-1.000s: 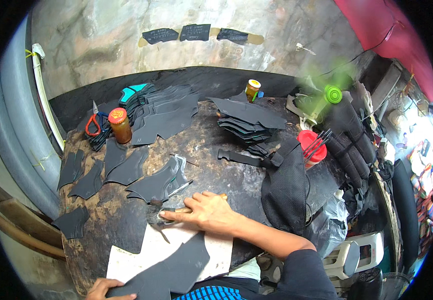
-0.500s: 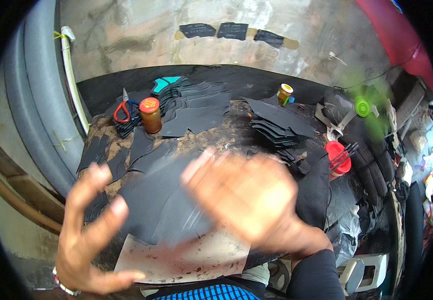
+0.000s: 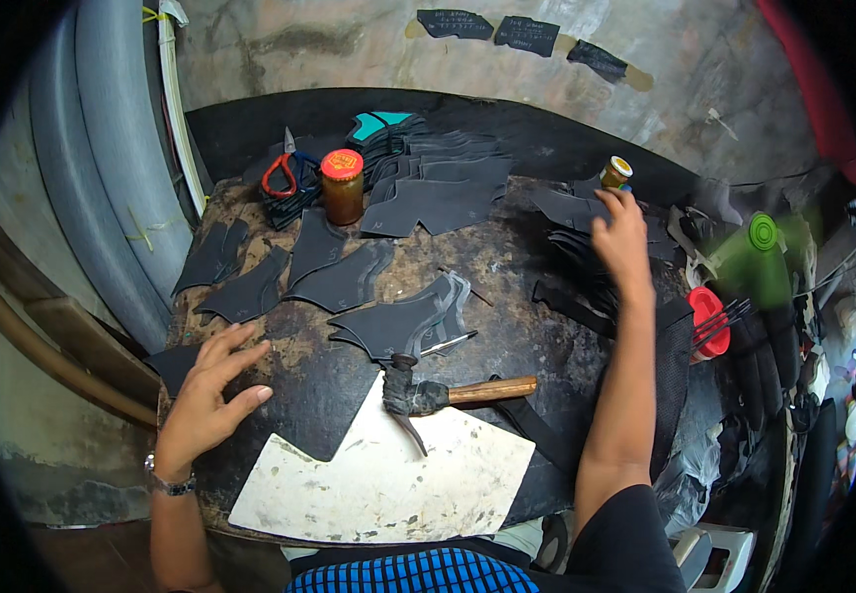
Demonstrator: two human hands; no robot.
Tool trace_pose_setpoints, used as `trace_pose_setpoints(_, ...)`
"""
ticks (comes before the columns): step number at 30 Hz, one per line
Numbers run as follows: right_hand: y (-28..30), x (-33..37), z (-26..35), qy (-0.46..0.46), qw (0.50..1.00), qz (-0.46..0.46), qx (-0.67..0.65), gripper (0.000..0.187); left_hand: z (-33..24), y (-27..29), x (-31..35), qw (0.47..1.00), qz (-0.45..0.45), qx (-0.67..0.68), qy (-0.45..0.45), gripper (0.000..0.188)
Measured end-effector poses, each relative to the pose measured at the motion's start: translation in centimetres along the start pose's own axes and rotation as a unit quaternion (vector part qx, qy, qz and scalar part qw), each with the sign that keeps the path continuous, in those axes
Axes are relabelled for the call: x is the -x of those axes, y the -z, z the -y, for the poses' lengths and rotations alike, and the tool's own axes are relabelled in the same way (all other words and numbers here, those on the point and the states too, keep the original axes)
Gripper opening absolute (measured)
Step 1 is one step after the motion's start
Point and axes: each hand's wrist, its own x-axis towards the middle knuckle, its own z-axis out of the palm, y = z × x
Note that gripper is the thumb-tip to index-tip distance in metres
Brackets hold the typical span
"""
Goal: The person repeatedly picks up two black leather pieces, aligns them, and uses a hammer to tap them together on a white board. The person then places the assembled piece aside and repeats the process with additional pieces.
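right hand [image 3: 619, 237] reaches across the table [image 3: 507, 336] to a stack [image 3: 586, 262] of black cut pieces at the far right; fingers rest on the top of the stack, loosely curled. whether a piece is pinched cannot be told. left hand [image 3: 212, 385] lies flat, fingers spread, pressing a large black sheet [image 3: 314, 395] at the near left edge.

risks, as judged:
- the stack is loose and fanned; a pull on one piece could drag others off toward the table's right side.
- a small bottle [image 3: 615, 174] stands just beside the reaching hand; a knock from the fingers could tip it.
- a hammer [image 3: 448, 393] lies on the white board [image 3: 388, 479], head near the sheet; sliding the sheet could snag it.

stack: thin, dark, curved-edge pieces, matte, overlapping unevenly. similar pieces lie scattered across the table's left half, near a jar [image 3: 342, 186] with an orange lid.
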Motion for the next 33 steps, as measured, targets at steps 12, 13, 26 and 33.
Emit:
trace_pose_setpoints(12,-15.9,-0.6,12.0,-0.25,0.937,0.245,-0.022,0.086,-1.4,-9.5,-8.7,0.982,0.08,-0.133,-0.107,0.073)
trace_pose_setpoints(13,-16.1,-0.7,12.3,-0.249,0.94,0.231,-0.028,0.086,-1.6,-10.2,-9.3,0.979,0.097,-0.142,-0.112,0.074)
trace_pose_setpoints(26,-17.8,-1.1,13.0,-0.327,0.932,0.152,-0.027,0.082,-0.6,-13.6,-8.9,0.982,0.056,-0.11,-0.145,0.052)
trace_pose_setpoints(33,-19.4,-1.0,10.9,-0.402,0.897,0.181,-0.041,0.049,-0.3,-13.5,-9.1,0.989,0.055,-0.07,-0.121,0.056)
